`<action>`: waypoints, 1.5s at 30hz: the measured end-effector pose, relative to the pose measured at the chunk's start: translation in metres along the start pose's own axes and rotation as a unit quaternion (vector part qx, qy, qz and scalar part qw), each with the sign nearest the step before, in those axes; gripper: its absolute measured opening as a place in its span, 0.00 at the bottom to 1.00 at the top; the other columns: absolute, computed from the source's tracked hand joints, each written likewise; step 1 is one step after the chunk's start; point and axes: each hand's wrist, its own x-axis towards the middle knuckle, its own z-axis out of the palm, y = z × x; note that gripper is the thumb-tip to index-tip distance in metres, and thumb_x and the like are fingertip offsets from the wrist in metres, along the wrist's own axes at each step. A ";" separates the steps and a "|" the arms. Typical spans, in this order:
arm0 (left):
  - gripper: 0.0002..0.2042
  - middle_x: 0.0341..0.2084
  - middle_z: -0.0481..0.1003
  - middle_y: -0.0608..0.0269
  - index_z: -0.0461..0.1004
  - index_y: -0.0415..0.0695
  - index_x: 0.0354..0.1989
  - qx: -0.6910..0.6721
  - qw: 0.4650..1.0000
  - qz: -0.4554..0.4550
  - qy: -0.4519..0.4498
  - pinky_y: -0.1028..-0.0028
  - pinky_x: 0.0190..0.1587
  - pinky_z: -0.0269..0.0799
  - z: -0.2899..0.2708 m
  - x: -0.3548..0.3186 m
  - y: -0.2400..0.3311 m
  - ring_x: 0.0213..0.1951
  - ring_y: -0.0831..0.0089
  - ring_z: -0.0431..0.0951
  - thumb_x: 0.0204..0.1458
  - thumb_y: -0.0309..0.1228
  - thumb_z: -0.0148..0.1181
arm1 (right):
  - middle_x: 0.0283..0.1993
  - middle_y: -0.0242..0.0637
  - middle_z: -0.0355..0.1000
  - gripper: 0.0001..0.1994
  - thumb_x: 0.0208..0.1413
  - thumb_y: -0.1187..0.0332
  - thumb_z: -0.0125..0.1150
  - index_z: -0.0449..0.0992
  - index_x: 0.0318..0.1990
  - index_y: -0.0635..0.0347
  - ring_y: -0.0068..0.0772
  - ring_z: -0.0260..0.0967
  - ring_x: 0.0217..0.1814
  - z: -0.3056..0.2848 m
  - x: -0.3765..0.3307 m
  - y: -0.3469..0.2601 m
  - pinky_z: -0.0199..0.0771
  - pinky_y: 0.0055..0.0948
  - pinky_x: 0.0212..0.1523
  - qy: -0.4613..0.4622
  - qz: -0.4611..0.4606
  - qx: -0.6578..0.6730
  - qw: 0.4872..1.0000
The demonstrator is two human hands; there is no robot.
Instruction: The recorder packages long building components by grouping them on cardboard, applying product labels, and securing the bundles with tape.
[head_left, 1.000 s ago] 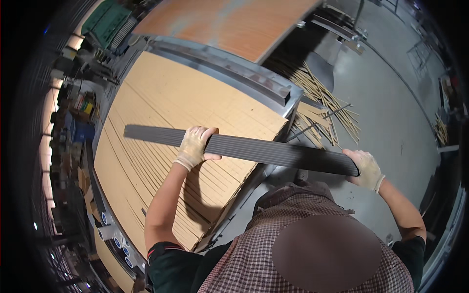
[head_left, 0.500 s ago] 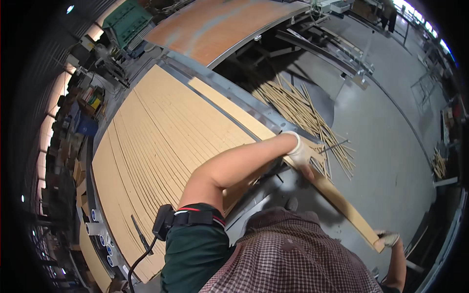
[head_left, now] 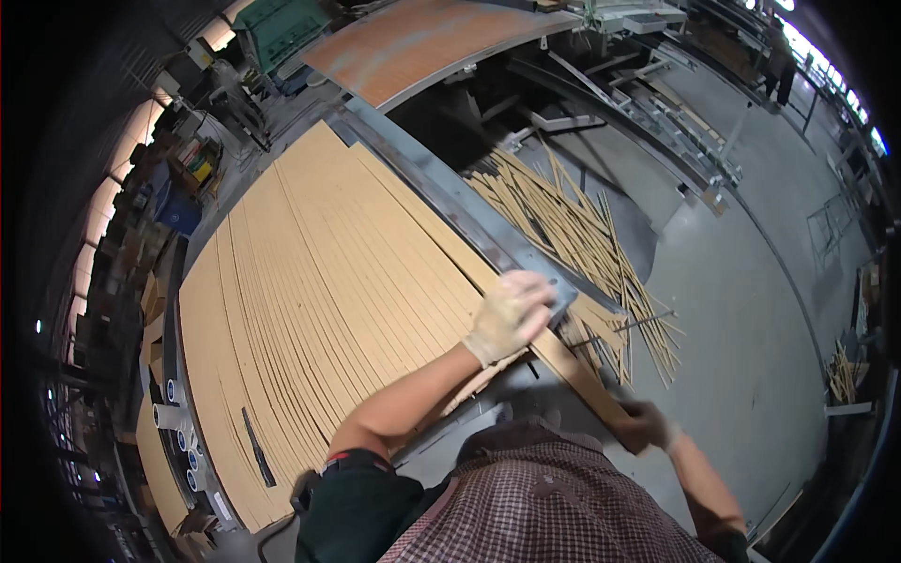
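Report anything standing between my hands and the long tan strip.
Nothing visible stands between them. The right hand holds the near end of the tan strip; the left hand is over the strip, blurred, so contact there is unclear.

Brown checked apron (head_left: 535, 497), dark short sleeves (head_left: 361, 507), pale gloves (head_left: 502, 324)

Room to pass lies above the slit board (head_left: 328, 253); a metal rail (head_left: 437, 191) borders its far edge, sticks (head_left: 574, 223) lie beyond, white rolls (head_left: 169, 417) flank its left.
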 end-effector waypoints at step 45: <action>0.33 0.68 0.55 0.39 0.58 0.34 0.67 0.108 0.941 -0.321 0.003 0.58 0.73 0.42 -0.052 -0.063 -0.087 0.72 0.45 0.49 0.58 0.43 0.52 | 0.70 0.45 0.59 0.29 0.69 0.58 0.43 0.55 0.70 0.70 0.38 0.52 0.74 0.051 0.329 -0.231 0.48 0.30 0.72 -0.110 -0.232 -0.210 0.943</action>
